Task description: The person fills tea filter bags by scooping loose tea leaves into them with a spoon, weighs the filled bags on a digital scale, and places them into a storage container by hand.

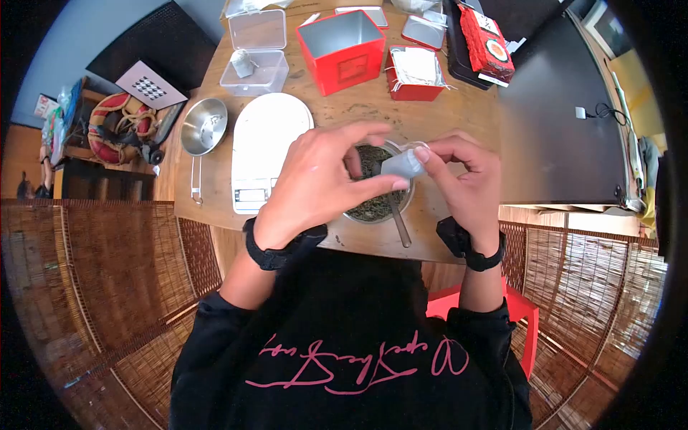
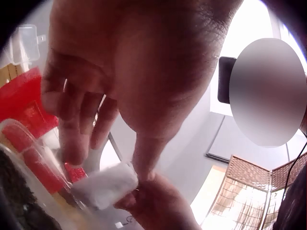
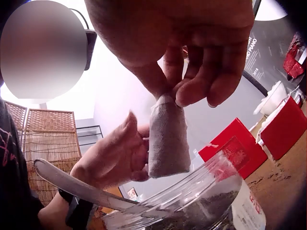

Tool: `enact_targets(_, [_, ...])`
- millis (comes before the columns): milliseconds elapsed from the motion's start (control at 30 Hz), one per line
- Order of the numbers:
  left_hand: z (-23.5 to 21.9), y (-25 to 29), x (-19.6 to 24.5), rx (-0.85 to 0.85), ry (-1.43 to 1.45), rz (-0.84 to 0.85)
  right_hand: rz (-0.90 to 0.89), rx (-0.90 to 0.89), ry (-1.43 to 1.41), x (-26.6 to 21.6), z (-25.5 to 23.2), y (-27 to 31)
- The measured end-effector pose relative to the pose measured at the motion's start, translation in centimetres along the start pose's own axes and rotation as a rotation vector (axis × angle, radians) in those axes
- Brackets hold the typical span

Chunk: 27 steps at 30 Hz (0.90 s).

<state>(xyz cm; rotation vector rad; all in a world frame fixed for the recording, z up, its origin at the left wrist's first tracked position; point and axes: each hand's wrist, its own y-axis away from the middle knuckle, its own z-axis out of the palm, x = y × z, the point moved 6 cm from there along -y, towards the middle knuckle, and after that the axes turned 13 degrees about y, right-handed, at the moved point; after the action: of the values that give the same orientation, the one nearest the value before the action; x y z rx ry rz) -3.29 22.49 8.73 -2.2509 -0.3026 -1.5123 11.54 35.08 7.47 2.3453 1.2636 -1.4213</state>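
Note:
Between thumb and fingers, the right hand (image 1: 469,175) pinches the gathered top of a small white cloth bag (image 1: 403,165). In the right wrist view the bag (image 3: 169,139) hangs upright, bottom down, above a clear jar (image 3: 252,211). The left hand (image 1: 308,179) is beside the bag with its fingers loosely bent and its thumb extended; whether the thumb touches the bag I cannot tell. Dark dried leaves (image 1: 371,208) fill part of the jar, and a metal spoon (image 1: 400,222) stands tilted in it, handle toward the body.
Left of the jar are a white scale (image 1: 269,136) and a steel pan (image 1: 205,125). Behind stand a clear box (image 1: 265,75) holding a filled bag (image 1: 242,64), an open red tin (image 1: 344,61) and a smaller red box (image 1: 416,92) of white bags. Leaf crumbs dot the table.

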Motion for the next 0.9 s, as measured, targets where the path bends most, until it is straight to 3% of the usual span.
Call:
enact_targets(200, [0.1,-0.4,0.2,-0.062,0.076,-0.012,-0.037,-0.061,-0.056,-0.9,1.1,-0.2])
enact_targets(267, [-0.5,-0.2,-1.0,-0.012,0.078,-0.099,0.082,-0.004,-0.163,0.1,0.5,0.1])
enact_targets(367, [-2.1,-0.5,-1.9,0.116,0.164,-0.050,0.090,0.077,-0.207,1.0,-1.5,0.5])
enact_targets(467, [-4.2,-0.9,-1.8,0.117,0.100,-0.038,0.089,0.108,-0.133,2.8,-3.2,1.8])
enact_targets(633, [-9.3,-1.9,-4.2,0.294,0.074,0.059,0.171,0.200,-0.122,5.3,-5.9,4.9])
enact_targets(667, [-10.8,-2.3,-4.3,0.336,0.058,-0.020,0.193,0.244,-0.107,5.8,-6.6,5.5])
enact_targets(733, [-14.3,-3.0,-4.7,0.445,-0.160,0.182,0.192,0.272,-0.110,6.9,-7.2,6.3])
enact_targets(767, [-15.8,-3.6,-5.5,0.444,-0.161,0.186,0.221,0.288,-0.104,7.5,-7.5,6.8])
enact_targets(900, [-20.9,-5.3,-8.1,0.589,-0.278,-0.013,0.273,0.309,-0.111,9.2,-8.2,8.3])
